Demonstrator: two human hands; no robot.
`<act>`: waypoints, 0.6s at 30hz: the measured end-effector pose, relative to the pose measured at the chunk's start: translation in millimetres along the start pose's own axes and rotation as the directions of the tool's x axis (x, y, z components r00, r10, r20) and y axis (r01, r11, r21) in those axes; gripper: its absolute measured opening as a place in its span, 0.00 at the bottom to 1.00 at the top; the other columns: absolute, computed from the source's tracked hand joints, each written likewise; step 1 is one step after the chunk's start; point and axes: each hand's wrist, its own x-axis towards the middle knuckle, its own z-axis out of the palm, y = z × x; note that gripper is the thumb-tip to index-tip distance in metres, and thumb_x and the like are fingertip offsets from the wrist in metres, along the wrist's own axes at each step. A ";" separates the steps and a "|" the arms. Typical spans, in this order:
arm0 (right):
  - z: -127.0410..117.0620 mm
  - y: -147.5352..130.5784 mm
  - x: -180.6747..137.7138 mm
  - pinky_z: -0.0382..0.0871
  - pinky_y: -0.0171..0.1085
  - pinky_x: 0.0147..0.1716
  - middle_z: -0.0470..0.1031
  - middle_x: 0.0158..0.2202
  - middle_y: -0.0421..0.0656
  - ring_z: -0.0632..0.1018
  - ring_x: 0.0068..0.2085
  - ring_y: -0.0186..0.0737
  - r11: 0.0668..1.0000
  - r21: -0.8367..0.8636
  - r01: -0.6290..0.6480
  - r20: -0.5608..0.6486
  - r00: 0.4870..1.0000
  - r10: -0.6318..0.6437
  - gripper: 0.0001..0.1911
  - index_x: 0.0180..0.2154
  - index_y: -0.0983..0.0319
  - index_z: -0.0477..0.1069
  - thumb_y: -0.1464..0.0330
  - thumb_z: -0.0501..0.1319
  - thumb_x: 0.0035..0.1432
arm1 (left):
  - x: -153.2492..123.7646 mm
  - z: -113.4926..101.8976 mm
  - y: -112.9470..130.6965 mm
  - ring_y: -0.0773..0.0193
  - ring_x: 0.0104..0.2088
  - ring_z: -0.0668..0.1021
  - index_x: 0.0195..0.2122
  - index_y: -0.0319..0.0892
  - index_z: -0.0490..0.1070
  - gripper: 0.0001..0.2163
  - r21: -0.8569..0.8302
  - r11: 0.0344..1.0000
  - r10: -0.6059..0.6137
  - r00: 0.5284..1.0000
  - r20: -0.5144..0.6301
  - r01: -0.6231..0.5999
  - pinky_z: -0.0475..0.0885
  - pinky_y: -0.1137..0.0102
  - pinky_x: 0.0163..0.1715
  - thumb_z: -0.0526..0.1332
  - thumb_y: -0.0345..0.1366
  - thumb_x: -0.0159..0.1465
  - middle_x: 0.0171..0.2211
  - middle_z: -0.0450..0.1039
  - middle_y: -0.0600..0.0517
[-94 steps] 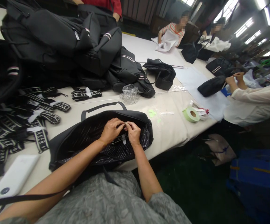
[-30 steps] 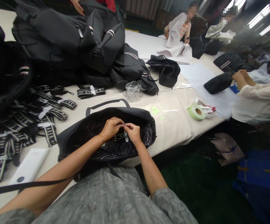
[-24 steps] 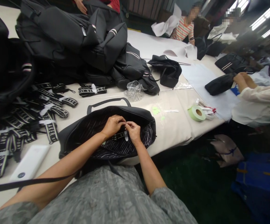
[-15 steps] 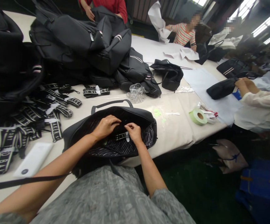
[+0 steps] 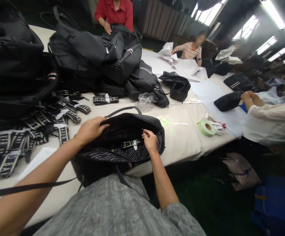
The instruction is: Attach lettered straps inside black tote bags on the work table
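A black bag (image 5: 146,120) lies in front of me with its mouth spread wide, showing a dark lining with thin white lines. My left hand (image 5: 90,130) is closed on the rim at the bag's left end, thumb over the edge. Inside the opening, near the right end, my right hand (image 5: 150,141) is pinched by the inner back wall; whatever its fingertips hold is too small to name. Between the hands, a bundled black strap with white lettering (image 5: 127,144) and a white band rests in the bag. The bag's handle (image 5: 122,108) arches behind the opening.
Lettered strap bundles (image 5: 37,121) lie at left, before a heap of black bags (image 5: 95,55). Crumpled clear plastic (image 5: 144,100) sits behind my bag. A green tape roll (image 5: 206,127) is at right. A co-worker's hands (image 5: 249,98) hold a black bag; other people work farther back.
My left hand has moved left from inside the bag to its left rim. My right hand has shifted slightly right. The view has tilted up a little.
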 end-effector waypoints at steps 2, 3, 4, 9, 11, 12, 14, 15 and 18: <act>-16.6 -1.6 -5.1 0.75 0.37 0.39 0.75 0.45 0.49 0.79 0.37 0.39 0.997 -0.062 0.041 -0.091 0.995 -0.046 0.15 0.44 0.64 0.75 0.68 0.56 0.57 | -2.7 -1.6 -4.1 0.48 0.41 0.79 0.44 0.41 0.75 0.17 -0.025 0.999 -0.044 0.998 0.036 0.044 0.72 0.59 0.44 0.51 0.41 0.64 0.41 0.78 0.44; -25.9 -2.5 -8.1 0.75 0.37 0.39 0.74 0.46 0.49 0.79 0.39 0.39 0.994 -0.092 0.051 -0.129 0.990 -0.063 0.15 0.45 0.64 0.75 0.69 0.55 0.58 | -5.6 -2.8 -4.3 0.48 0.40 0.79 0.43 0.41 0.75 0.16 -0.033 0.998 -0.050 0.998 0.034 0.051 0.72 0.59 0.43 0.51 0.40 0.63 0.40 0.79 0.44; -35.2 -4.0 -11.5 0.75 0.37 0.40 0.74 0.46 0.48 0.78 0.39 0.39 0.992 -0.114 0.048 -0.149 0.987 -0.065 0.15 0.45 0.64 0.75 0.69 0.55 0.58 | -9.0 -4.1 -3.6 0.49 0.40 0.79 0.43 0.41 0.75 0.16 -0.047 0.998 -0.047 0.998 0.033 0.048 0.72 0.60 0.44 0.51 0.39 0.62 0.40 0.79 0.45; -51.5 -29.4 -33.3 0.72 0.36 0.43 0.78 0.38 0.43 0.78 0.39 0.38 0.962 -0.269 0.058 0.012 0.998 -0.056 0.09 0.37 0.61 0.78 0.71 0.58 0.58 | -24.6 -8.2 6.6 0.54 0.44 0.78 0.42 0.42 0.74 0.14 -0.129 0.990 0.055 0.998 -0.019 -0.057 0.71 0.62 0.48 0.52 0.36 0.62 0.43 0.78 0.47; -33.6 -44.3 -39.8 0.70 0.35 0.44 0.79 0.38 0.41 0.78 0.40 0.38 0.919 -0.329 0.218 0.284 0.951 -0.124 0.08 0.36 0.59 0.78 0.71 0.60 0.58 | -28.4 -8.8 11.1 0.55 0.44 0.78 0.41 0.42 0.75 0.13 -0.138 0.986 0.091 0.995 -0.042 -0.096 0.71 0.63 0.48 0.52 0.35 0.61 0.43 0.77 0.48; -19.4 -50.4 -41.6 0.70 0.34 0.45 0.79 0.38 0.40 0.78 0.41 0.38 0.890 -0.327 0.319 0.456 0.878 -0.147 0.08 0.37 0.59 0.78 0.71 0.60 0.58 | -30.2 -9.0 13.2 0.55 0.43 0.78 0.41 0.42 0.75 0.13 -0.142 0.984 0.103 0.993 -0.049 -0.109 0.71 0.63 0.47 0.52 0.35 0.61 0.43 0.77 0.48; 16.0 -57.1 -42.1 0.69 0.35 0.46 0.79 0.41 0.41 0.78 0.44 0.40 0.819 -0.288 0.496 0.750 0.649 -0.129 0.09 0.39 0.59 0.78 0.73 0.60 0.58 | -33.8 -9.4 16.4 0.56 0.42 0.78 0.41 0.42 0.75 0.14 -0.157 0.979 0.123 0.991 -0.060 -0.131 0.71 0.64 0.47 0.52 0.35 0.61 0.43 0.76 0.48; 35.4 -57.3 -41.3 0.69 0.36 0.46 0.79 0.42 0.42 0.77 0.45 0.41 0.783 -0.275 0.557 0.844 0.531 -0.082 0.11 0.40 0.59 0.78 0.75 0.60 0.58 | -35.5 -9.3 17.3 0.56 0.42 0.78 0.41 0.42 0.75 0.14 -0.164 0.977 0.130 0.990 -0.063 -0.138 0.71 0.65 0.47 0.52 0.35 0.61 0.43 0.76 0.48; 89.7 -47.8 -39.1 0.70 0.35 0.43 0.80 0.40 0.45 0.78 0.43 0.43 0.724 -0.289 0.626 0.935 0.347 0.074 0.13 0.38 0.62 0.78 0.80 0.60 0.54 | -38.3 -7.3 15.5 0.57 0.43 0.78 0.42 0.42 0.75 0.14 -0.176 0.975 0.124 0.989 -0.079 -0.137 0.71 0.65 0.48 0.52 0.35 0.62 0.43 0.76 0.48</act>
